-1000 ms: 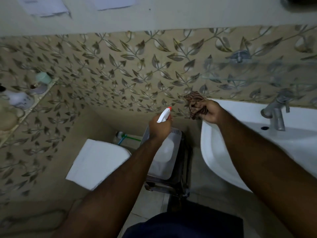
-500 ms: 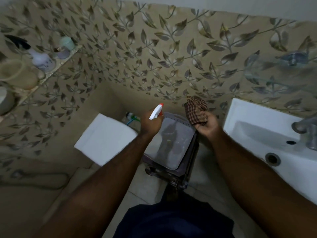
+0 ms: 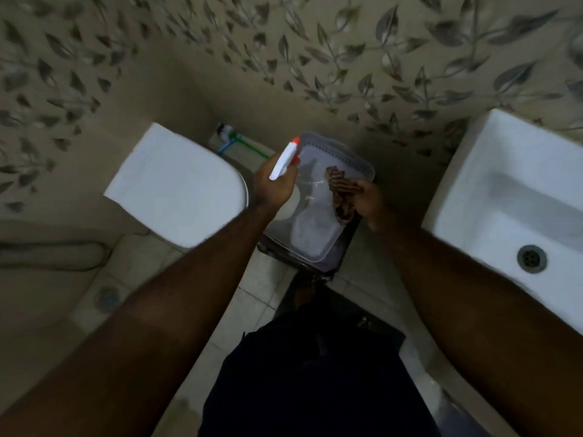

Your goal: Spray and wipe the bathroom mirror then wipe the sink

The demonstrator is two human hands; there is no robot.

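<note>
Both hands had dropped lower than they were a moment earlier, and the view had tipped down with them, so that the tap had gone out of sight and only the basin's near end remained. The left hand [image 3: 273, 187] was closed round a spray bottle [image 3: 285, 158], whose white head and red nozzle stuck up past the fingers [image 3: 285, 181] and pointed away from the person, toward the wall. The right hand [image 3: 369, 201] was clenched on a checked cloth [image 3: 341, 193], which hung bunched just ahead of its knuckles. Both hands hovered close together over a plastic basket [image 3: 353, 164] on the floor, beside the white toilet lid [image 3: 176, 187].

No mirror showed in the view, so the spraying could not be judged as done or pending. The sink [image 3: 492, 184] lay well to the right of the right hand's fingers, its long side running away from the person and its drain [image 3: 532, 258] nearer the forearm than the hand. The cloth hand was the nearer of the two to it. To wipe the basin, that hand would probably have needed to swing rightward and up over the rim, while the bottle hand stayed clear.
</note>
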